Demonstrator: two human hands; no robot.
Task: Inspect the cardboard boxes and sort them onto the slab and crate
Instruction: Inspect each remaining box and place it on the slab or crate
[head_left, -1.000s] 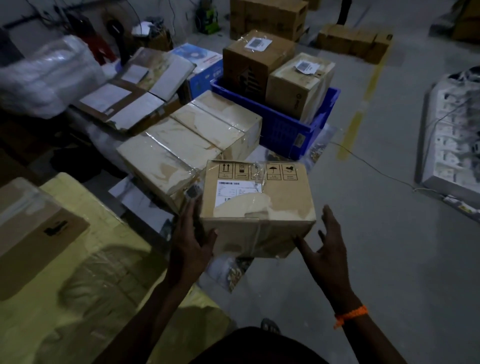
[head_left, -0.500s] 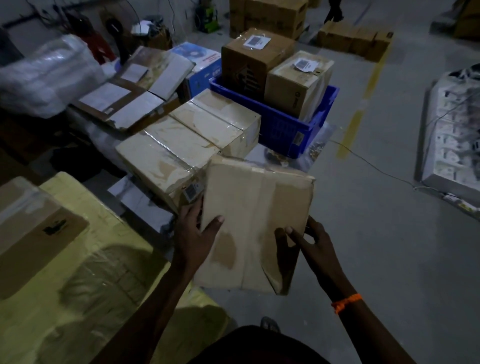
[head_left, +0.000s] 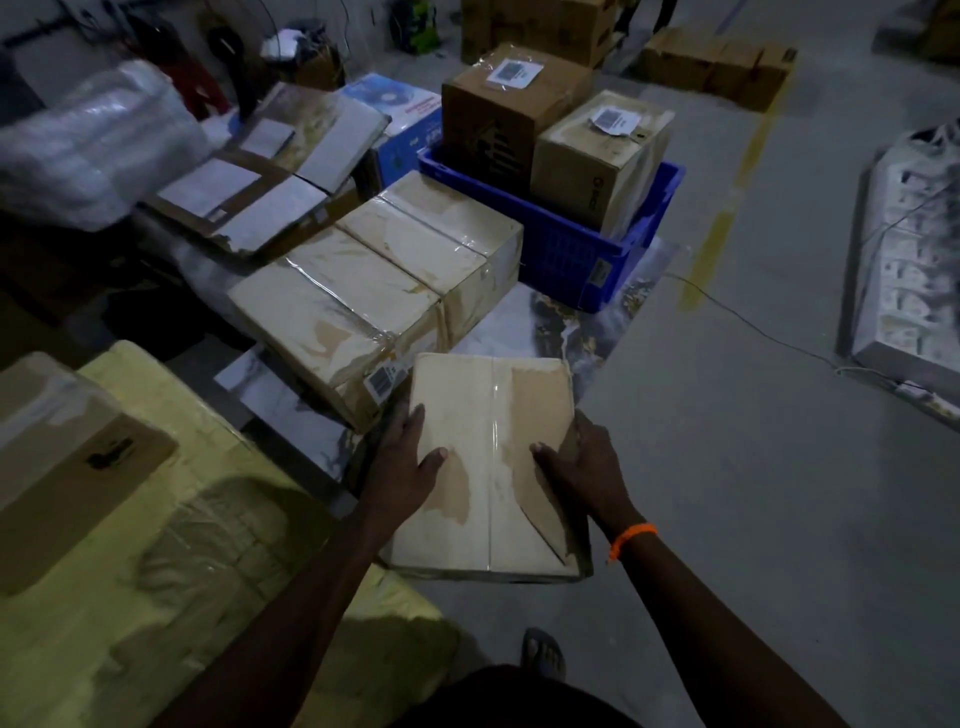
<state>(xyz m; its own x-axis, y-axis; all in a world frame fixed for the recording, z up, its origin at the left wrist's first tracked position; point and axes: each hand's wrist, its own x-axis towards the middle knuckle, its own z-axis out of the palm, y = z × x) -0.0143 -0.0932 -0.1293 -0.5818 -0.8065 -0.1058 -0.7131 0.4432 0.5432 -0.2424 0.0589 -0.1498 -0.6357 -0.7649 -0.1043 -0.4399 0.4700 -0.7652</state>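
Closest to us, our sandal (head_left: 543, 652) shows on the grey floor (head_left: 727, 493). Just above it we hold a pale taped box (head_left: 488, 415) with both hands, its broad face turned up towards us. Our left hand (head_left: 410, 467) clasps the left edge, thumb lying on the top face and fingers curled round the side. Our right hand (head_left: 576, 467), with an orange wristband (head_left: 631, 540) behind it, clasps the right edge the same way, by a torn brown patch. To the left of the box lies a yellow bundle (head_left: 156, 571) with a brown carton (head_left: 52, 457) on top.

The far edge of the box comes just beside the nearest of three boxes (head_left: 374, 291), which sit side by side in a row on the marbled slab (head_left: 597, 322). Whether the box touches the slab we cannot tell. Beyond the row stands the blue crate (head_left: 587, 254), holding two boxes (head_left: 498, 114) with white labels on top. To the left of the crate lie flattened cartons (head_left: 249, 202).
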